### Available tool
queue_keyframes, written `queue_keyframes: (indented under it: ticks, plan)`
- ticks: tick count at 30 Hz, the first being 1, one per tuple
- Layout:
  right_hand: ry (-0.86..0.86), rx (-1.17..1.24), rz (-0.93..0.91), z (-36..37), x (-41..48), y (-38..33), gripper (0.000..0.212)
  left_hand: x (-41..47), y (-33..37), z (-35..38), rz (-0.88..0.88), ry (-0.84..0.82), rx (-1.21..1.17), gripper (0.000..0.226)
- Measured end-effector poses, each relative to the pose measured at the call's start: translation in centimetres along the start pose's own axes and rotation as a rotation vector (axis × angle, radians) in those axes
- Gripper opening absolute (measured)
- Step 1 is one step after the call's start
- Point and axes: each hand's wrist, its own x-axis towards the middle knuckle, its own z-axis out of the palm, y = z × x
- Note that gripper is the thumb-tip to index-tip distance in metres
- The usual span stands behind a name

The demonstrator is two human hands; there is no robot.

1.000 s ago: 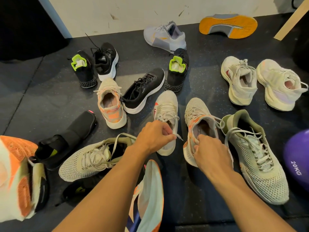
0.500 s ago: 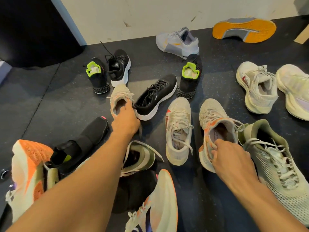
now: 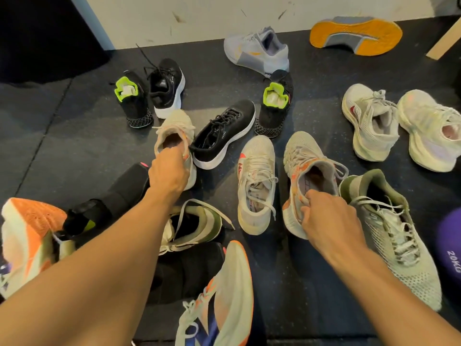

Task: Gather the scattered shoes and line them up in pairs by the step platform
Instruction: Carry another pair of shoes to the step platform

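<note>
Mat (image 3: 62, 146) is bare at far left, beyond the black slip-on (image 3: 124, 188). There is also a bare strip by the wall between the black laced shoe (image 3: 167, 88) and the grey shoe (image 3: 259, 51).

Between left hand (image 3: 169, 171) and right hand (image 3: 329, 221), a red-marked white shoe (image 3: 257, 183) lies lengthwise with narrow floor gaps on either side.

The black white-soled shoe (image 3: 224, 131) has its heel against the beige shoe (image 3: 174, 131).

The right flank is blocked by an olive-collared mesh shoe (image 3: 389, 236) just beside the orange-patched shoe (image 3: 304, 156), then a purple ball (image 3: 449, 245) at the frame edge.

Dark speckled rubber floor (image 3: 74, 146) below scuffed white wall (image 3: 199, 13).
</note>
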Motion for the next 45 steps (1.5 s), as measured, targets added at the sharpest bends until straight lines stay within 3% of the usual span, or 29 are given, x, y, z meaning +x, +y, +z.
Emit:
queue_keyframes:
  ticks: [5,10,16,21,27,32,35,41,45]
  plan:
    - [0.054,0.016,-0.014,-2.9,-1.2,-1.4,0.008,-2.7,0.5,-4.0,0.011,0.046,-0.001,0.022]
    - [0.120,0.066,-0.050,-10.1,-4.4,-4.1,0.002,-7.5,4.4,-12.7,0.157,0.058,-0.076,0.021]
    - [0.190,0.100,-0.074,-25.0,-9.7,-7.4,0.006,-14.7,11.6,-28.0,0.364,-0.007,-0.164,0.016]
    - [0.312,0.076,-0.104,-42.5,-15.3,-9.2,0.015,-19.5,18.5,-44.9,0.425,-0.021,-0.142,0.038]
    - [0.569,0.163,-0.042,-63.5,-22.4,-10.7,0.022,-23.0,26.4,-65.5,0.535,0.161,-0.148,0.028]
    - [0.759,0.168,-0.110,-77.6,-28.0,-10.1,0.030,-27.2,31.2,-80.2,0.654,0.340,-0.220,0.026]
    - [0.822,0.191,-0.047,-84.6,-32.3,-10.0,0.022,-30.9,33.2,-87.5,0.689,0.476,-0.216,0.029]
    - [1.152,0.089,-0.077,-91.1,-44.0,-9.3,0.007,-39.1,33.0,-96.6,0.853,0.721,-0.300,0.018]
    - [1.260,0.049,0.000,-91.3,-51.0,-9.3,0.005,-43.5,31.7,-98.4,1.063,0.753,-0.510,0.014]
